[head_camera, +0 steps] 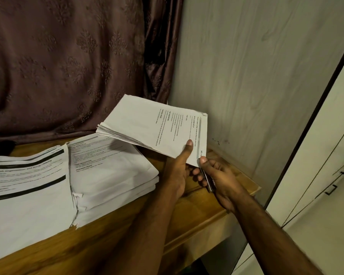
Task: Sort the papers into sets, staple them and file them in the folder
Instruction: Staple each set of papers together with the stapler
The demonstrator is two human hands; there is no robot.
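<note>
Midway at best: one paper set (153,124) is held above the table (189,213), pinched by left hand (177,171), its corner fed into the stapler (208,180) gripped by right hand (220,179); two stacks (111,171) remain unstapled, no folder seen.

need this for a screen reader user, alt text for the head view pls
Both hands hold a set of papers above a wooden table: left hand grips its edge, right hand holds a stapler at its corner. Two paper stacks lie alongside.

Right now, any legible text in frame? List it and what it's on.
"SECTIO", cut off by the edge: corner of the held paper set, near the right hand.
Body lines on that set: too small to read.
Middle stack and left stack: headings blurred, unreadable.
</note>
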